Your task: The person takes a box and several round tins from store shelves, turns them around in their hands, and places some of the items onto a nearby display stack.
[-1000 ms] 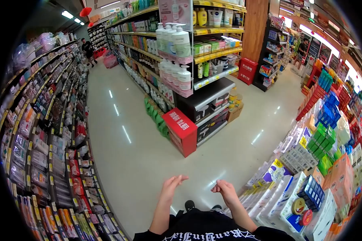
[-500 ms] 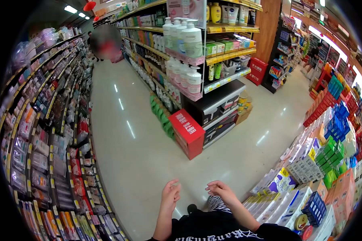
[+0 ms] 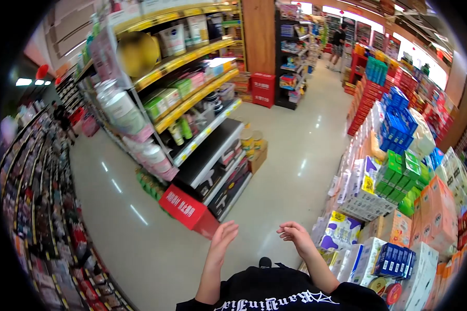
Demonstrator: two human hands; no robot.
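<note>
Raised in front of my chest over the floor, my left hand (image 3: 223,241) is open, its fingers stretched forward and nothing in it. Level with it on the other side, my right hand (image 3: 296,238) is also open, fingers loosely bent and empty. The two hands are apart. Just beyond the left hand, without visible contact, a red box (image 3: 189,210) with white lettering stands on the floor at the shelf end. To the right of my right hand lie stacked packs, including a white and purple carton (image 3: 340,230).
A shelf end (image 3: 197,57) with bottles and tubes rises ahead. Packed racks (image 3: 41,207) line the left side. Green boxes (image 3: 399,173) and blue packs (image 3: 397,122) are piled at right. Tiled floor (image 3: 280,155) runs between. People (image 3: 339,44) stand farther off.
My view has turned right, and the shelf end and red box now sit farther left and nearer. Both hands stay raised and empty; the left hand's fingers are straighter.
</note>
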